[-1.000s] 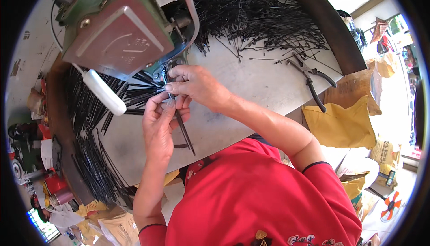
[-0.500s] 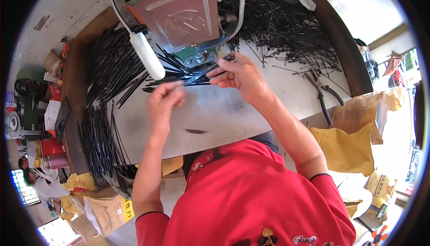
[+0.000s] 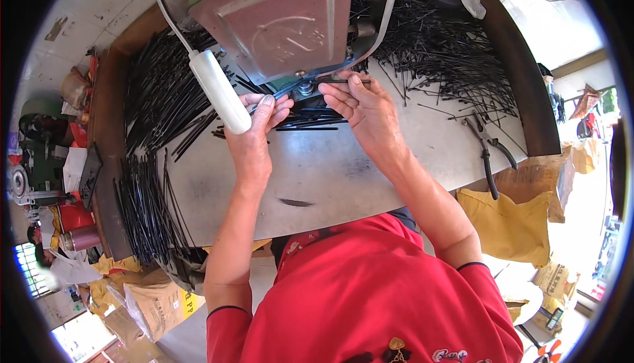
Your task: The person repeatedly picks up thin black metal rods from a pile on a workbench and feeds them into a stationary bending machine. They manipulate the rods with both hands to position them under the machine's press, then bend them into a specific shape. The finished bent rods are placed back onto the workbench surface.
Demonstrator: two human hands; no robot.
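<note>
Beside the machine (image 3: 284,26), both hands (image 3: 259,141) (image 3: 371,115) pinch a slender black rod (image 3: 286,90) above the grey table (image 3: 323,188).

Two hands are seen, one left hand (image 3: 254,132) and one right hand (image 3: 371,115); whether one held rod (image 3: 285,91) or two are pinched between them cannot be told. One desk (image 3: 330,181), one machine (image 3: 277,33), one white handle (image 3: 220,92) and one pair of pliers (image 3: 487,153) are counted. The black rods (image 3: 158,99) are too many and too tangled to be numbered. Just past the right edge, one large yellow bag (image 3: 507,224) is found.
</note>
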